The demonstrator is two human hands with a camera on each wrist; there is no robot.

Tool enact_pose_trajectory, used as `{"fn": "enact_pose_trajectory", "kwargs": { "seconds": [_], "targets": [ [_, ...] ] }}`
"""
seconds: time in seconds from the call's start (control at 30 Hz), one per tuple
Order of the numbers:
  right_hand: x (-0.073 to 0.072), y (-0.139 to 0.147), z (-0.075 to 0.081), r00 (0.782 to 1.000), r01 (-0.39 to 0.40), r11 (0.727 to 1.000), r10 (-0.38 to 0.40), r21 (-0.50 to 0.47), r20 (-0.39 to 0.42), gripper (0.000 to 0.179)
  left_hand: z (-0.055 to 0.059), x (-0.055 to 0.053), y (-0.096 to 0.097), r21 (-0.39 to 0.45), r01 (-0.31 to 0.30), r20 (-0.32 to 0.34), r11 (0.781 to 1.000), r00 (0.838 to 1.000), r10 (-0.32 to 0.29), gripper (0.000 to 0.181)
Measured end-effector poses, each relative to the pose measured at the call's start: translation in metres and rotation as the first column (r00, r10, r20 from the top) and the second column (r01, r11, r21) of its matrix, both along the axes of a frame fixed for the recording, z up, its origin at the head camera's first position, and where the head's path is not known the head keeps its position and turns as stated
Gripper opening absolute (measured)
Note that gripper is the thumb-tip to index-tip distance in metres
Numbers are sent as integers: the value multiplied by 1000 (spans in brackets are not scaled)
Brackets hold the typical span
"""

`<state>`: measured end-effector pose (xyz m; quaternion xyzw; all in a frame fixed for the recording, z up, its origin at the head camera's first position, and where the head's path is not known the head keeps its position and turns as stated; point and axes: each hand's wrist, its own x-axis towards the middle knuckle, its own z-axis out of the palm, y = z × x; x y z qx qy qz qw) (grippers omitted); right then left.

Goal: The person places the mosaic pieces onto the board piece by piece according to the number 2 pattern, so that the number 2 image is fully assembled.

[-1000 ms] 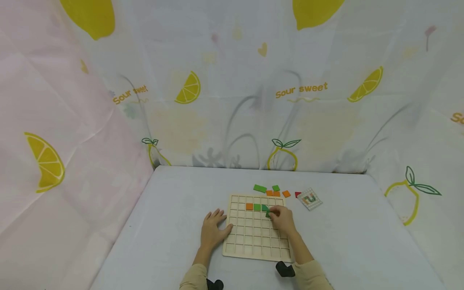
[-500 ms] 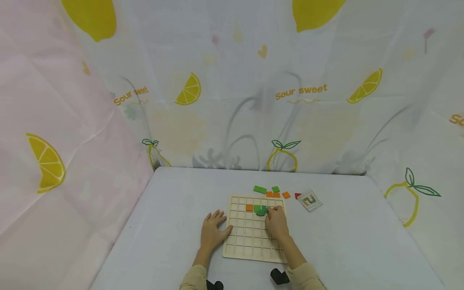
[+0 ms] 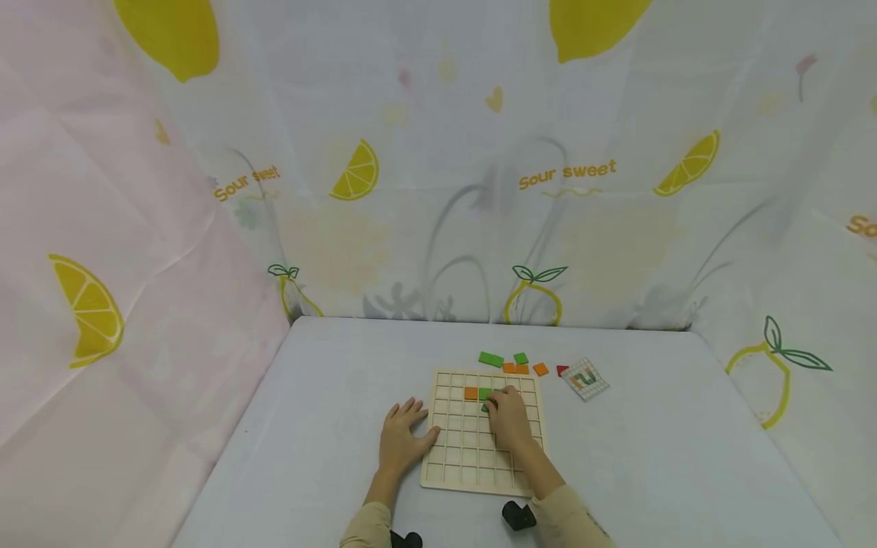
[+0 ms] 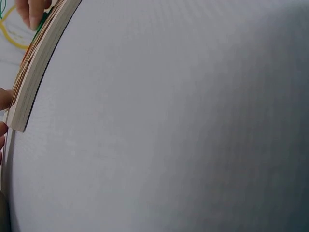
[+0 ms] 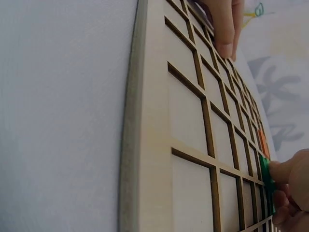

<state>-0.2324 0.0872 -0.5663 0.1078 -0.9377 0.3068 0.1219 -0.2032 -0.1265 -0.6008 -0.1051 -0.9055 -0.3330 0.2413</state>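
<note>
The wooden grid board (image 3: pixel 466 457) lies flat on the white table. On its upper rows sit an orange square tile (image 3: pixel 470 393) and a light green square tile (image 3: pixel 484 393), side by side. My right hand (image 3: pixel 510 422) is over the board just right of them, pinching a dark green tile (image 3: pixel 485 408) that its fingers mostly cover. In the right wrist view, the thumb and fingers close on green (image 5: pixel 265 176) at the board's far side. My left hand (image 3: pixel 403 438), fingers spread, rests against the board's left edge with the thumb on its rim.
Behind the board lie loose green tiles (image 3: pixel 491 358), another green tile (image 3: pixel 521 358), orange tiles (image 3: pixel 516 368), a single orange tile (image 3: pixel 540 369) and a red piece (image 3: pixel 562 371). A pattern card (image 3: pixel 585 379) partly covers the red piece. A lemon-printed cloth (image 3: pixel 438 228) hangs behind the table.
My right hand has moved left over the board with the dark green tile, which now sits lower left, below the light green square. The left hand stays where it was.
</note>
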Motion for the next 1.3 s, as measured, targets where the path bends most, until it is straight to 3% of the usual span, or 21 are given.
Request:
{"fn": "enact_pose_trajectory", "kwargs": {
  "seconds": [0.13, 0.33, 0.57, 0.87, 1.03, 1.2, 1.3],
  "targets": [
    [0, 0, 1, 999, -44, 999, 45, -26, 21, 7, 0, 0, -1, 2, -5, -3, 1000, 1000, 5, 37],
    [5, -2, 2, 996, -89, 996, 89, -31, 12, 15, -1, 0, -1, 3, -4, 2, 1000, 1000, 4, 37],
    [6, -3, 5, 996, -55, 995, 60, -79, 59, 20, -1, 0, 0, 4, 0, -4, 1000, 1000, 0, 37],
    [4, 4, 5, 992, -34, 965, 65, -260, 109, 10, -2, -1, 0, 10, -4, -11, 1000, 1000, 4, 37],
    [3, 19, 8, 994, -68, 964, 87, -259, 65, 3, -3, -2, 2, 7, -5, -10, 1000, 1000, 5, 37],
    [-4, 41, 17, 996, -73, 968, 81, -241, 24, 15, -5, -2, 2, -7, -6, -36, 1000, 999, 6, 36],
    [-6, 49, 21, 995, -78, 978, 88, -195, 45, 16, -4, -2, 1, -4, -3, -49, 1000, 999, 3, 36]
  ]
}}
